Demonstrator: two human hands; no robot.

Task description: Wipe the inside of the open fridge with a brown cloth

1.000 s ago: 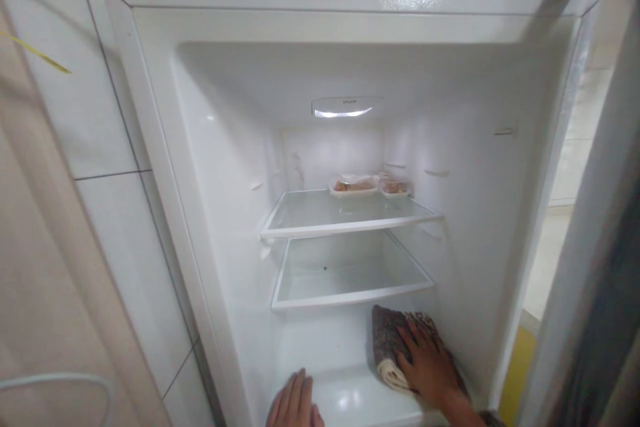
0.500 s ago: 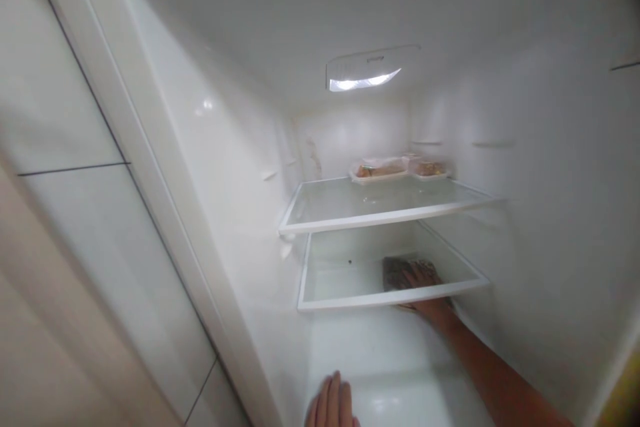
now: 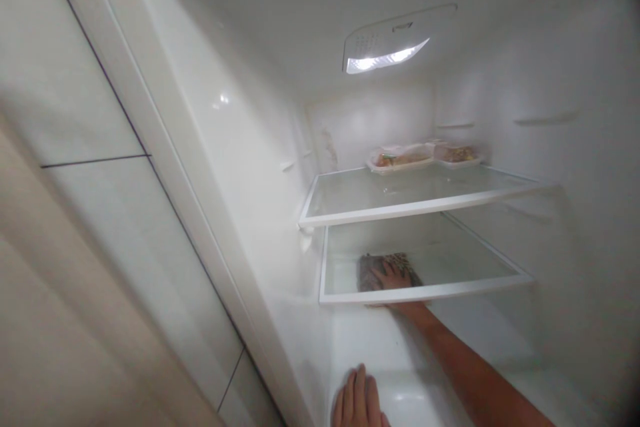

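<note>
Inside a fridge, my right hand (image 3: 395,277) reaches under the lower glass shelf (image 3: 465,253) and shows through the glass. It presses on a folded dark patterned cloth (image 3: 369,273), fingers spread over it, and holds it against the fridge's inner surface. Part of the cloth is hidden behind the shelf's white front rim. My left hand (image 3: 358,400) is at the bottom of the view, fingers stretched out and side by side, near the fridge's left wall. Nothing shows in it.
Two wrapped food trays (image 3: 403,159) sit at the back of the upper glass shelf (image 3: 400,193). A lit lamp (image 3: 387,60) is in the ceiling. Shelf ledges stick out from the side walls. Tiles (image 3: 110,213) run along the left outside the fridge.
My right hand has slid the cloth to the left beneath the lower shelf. The view has shifted slightly. My left hand keeps about the same place in the fridge.
</note>
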